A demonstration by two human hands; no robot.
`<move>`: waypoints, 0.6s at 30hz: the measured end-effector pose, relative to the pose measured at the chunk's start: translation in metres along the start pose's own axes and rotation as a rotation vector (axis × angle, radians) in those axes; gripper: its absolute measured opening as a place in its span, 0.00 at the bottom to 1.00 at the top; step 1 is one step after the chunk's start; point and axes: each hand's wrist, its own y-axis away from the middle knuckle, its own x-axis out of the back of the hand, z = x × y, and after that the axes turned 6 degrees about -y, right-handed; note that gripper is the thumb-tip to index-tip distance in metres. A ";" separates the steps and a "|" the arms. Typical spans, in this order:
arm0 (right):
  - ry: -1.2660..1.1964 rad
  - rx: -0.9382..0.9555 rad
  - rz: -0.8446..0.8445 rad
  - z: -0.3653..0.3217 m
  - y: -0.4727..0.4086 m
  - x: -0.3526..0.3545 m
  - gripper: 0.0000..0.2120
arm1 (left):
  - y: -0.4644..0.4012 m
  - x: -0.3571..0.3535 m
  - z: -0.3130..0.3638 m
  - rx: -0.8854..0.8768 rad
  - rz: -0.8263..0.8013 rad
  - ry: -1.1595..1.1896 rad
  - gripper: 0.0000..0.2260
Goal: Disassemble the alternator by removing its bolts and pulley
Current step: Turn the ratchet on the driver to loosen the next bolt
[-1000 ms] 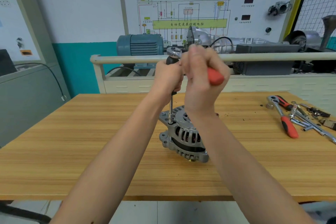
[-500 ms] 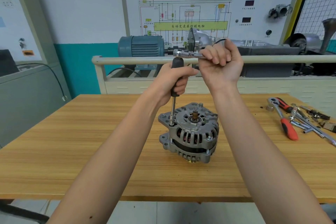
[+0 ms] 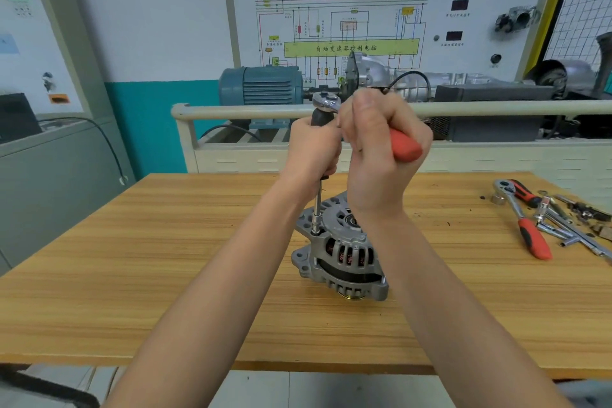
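Alternator (image 3: 344, 258) stands directly below your hands on the table (image 3: 165, 275), shaft end up; judge it heavy, rigid cast metal that sits steady under its own weight, though torque at one edge bolt could twist or tip it (the ribbed housing, not the vents showing copper windings, looks like the place to steady it); the pulley cannot be made out from here. Your left hand (image 3: 313, 151) is wrapped round the black grip at the top of the extension bar (image 3: 317, 209), which runs straight down below that hand to a socket seated on a bolt at the housing's near-left edge; keep it vertical so the socket stays square. Your right hand (image 3: 374, 149), touching the left, is clenched round the red handle of the ratchet (image 3: 402, 144), whose chrome head sits just above your left hand; both forearms reach forward, wrists raised well over the housing. Off beyond your right hand lie a spare ratchet (image 3: 526, 225) and loose tools.
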 end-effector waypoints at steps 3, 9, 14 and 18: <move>-0.146 -0.085 0.051 0.000 -0.007 0.002 0.19 | 0.000 0.005 -0.002 -0.015 -0.029 0.060 0.16; -0.740 -0.521 0.173 0.008 -0.039 0.035 0.24 | -0.001 0.023 -0.001 -0.015 -0.305 0.074 0.18; -0.988 -0.670 0.367 0.015 -0.050 0.047 0.24 | 0.000 0.020 0.003 -0.055 -0.436 0.056 0.18; -0.836 -0.595 0.331 0.010 -0.044 0.037 0.28 | -0.001 0.015 -0.001 -0.016 -0.309 0.122 0.24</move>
